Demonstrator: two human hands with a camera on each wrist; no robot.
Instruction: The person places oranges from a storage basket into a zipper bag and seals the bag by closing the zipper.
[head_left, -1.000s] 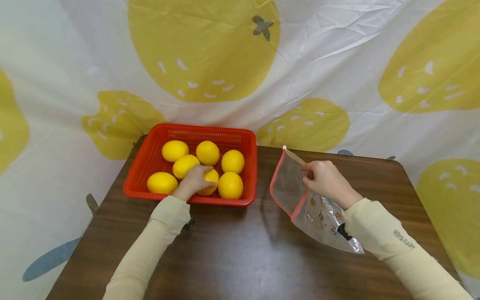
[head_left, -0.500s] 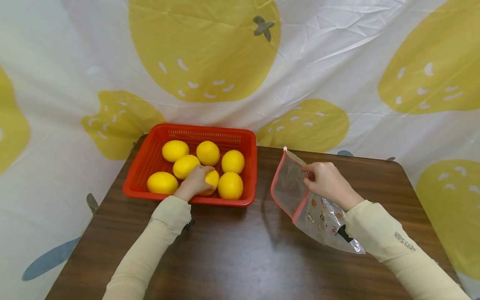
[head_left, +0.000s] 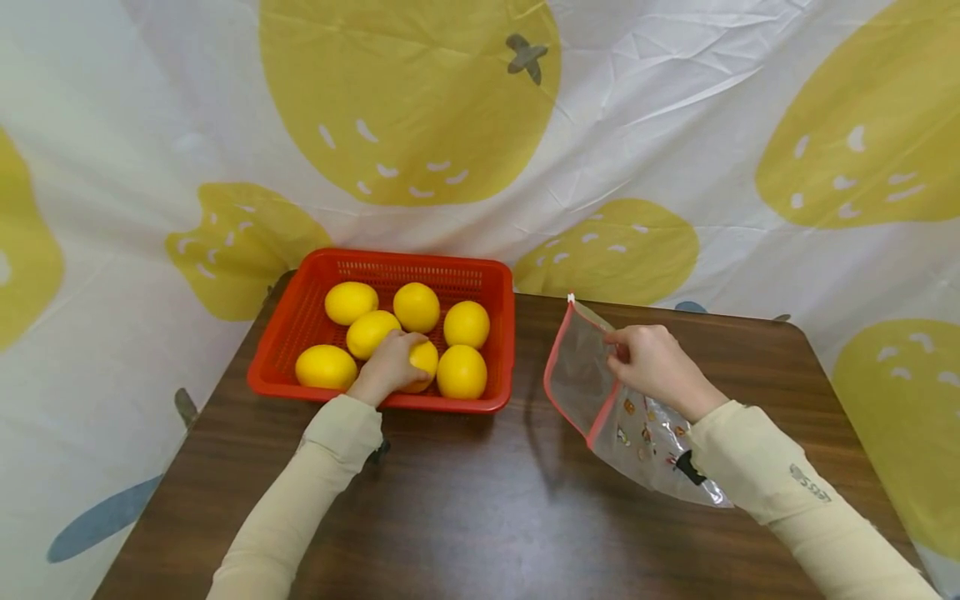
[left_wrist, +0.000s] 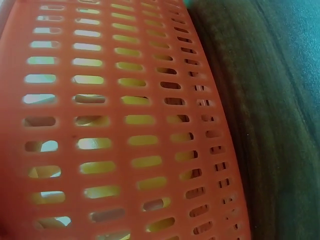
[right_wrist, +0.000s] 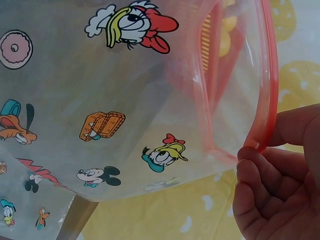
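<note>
My left hand (head_left: 390,364) reaches over the front wall of a red plastic basket (head_left: 258,367) and grips a lemon (head_left: 424,361) in its front row. Several more yellow lemons (head_left: 372,333) lie around it in the basket. In the left wrist view the slotted basket wall (left_wrist: 112,130) fills most of the picture and hides the fingers. At the right, my right hand (head_left: 654,367) pinches the pink-edged mouth of a clear zipper bag (head_left: 581,367). Cartoon prints cover the bag (right_wrist: 135,100) in the right wrist view, and its mouth hangs open toward the basket.
Both the basket and the bag are at a brown wooden table (head_left: 480,517). Behind the table hangs a white cloth (head_left: 630,108) with large yellow fruit prints. A white slider (head_left: 571,297) sits at the bag's upper corner.
The left fingers have settled a little further over the lemon, which has shifted slightly. The right hand and bag have barely moved.
</note>
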